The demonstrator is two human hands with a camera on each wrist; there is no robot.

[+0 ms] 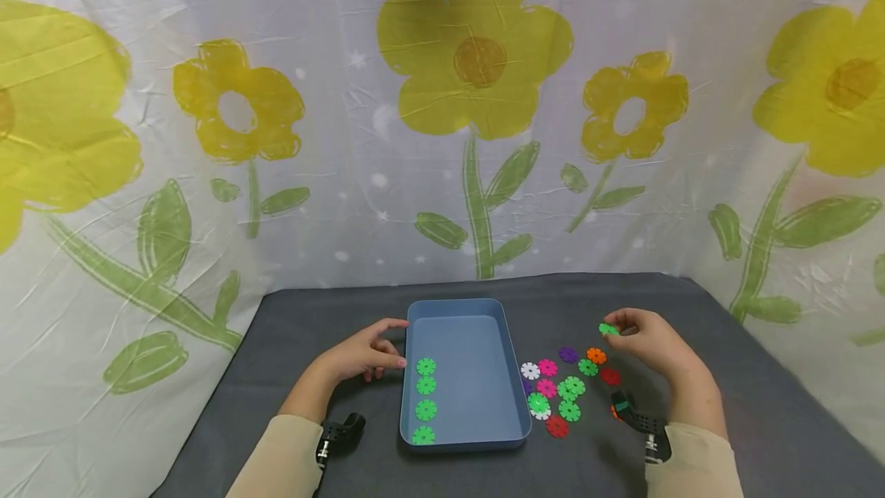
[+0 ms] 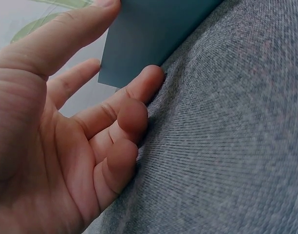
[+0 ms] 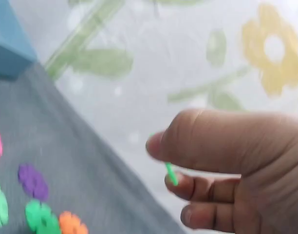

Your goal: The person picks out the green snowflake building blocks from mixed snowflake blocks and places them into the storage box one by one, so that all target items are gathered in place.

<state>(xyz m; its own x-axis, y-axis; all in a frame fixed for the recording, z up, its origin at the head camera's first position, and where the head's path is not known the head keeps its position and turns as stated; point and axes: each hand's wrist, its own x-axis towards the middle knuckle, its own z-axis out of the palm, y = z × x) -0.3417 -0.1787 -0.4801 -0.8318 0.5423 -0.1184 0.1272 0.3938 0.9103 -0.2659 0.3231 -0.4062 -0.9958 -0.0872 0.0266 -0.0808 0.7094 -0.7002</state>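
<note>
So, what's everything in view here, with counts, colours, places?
Tray: one, blue, lower centre
Cloth: one, dark grey, beneath tray
Backdrop: one, white, yellow-flowered, behind cloth
Tray discs: four, green, inside tray's left
Green discs: at least four, green, right of tray
White discs: two, white, right of tray
Pink discs: two, pink, right of tray
Purple discs: two, purple, right of tray
Red discs: two, red, right of tray
Orange discs: two, orange, right of tray, one mostly hidden
Held disc: one, green, in right hand
Wrist cameras: two, black, at wrists
Sleeves: two, beige, on forearms
Left hand: one, at tray's left side
Right hand: one, over cloth
</note>
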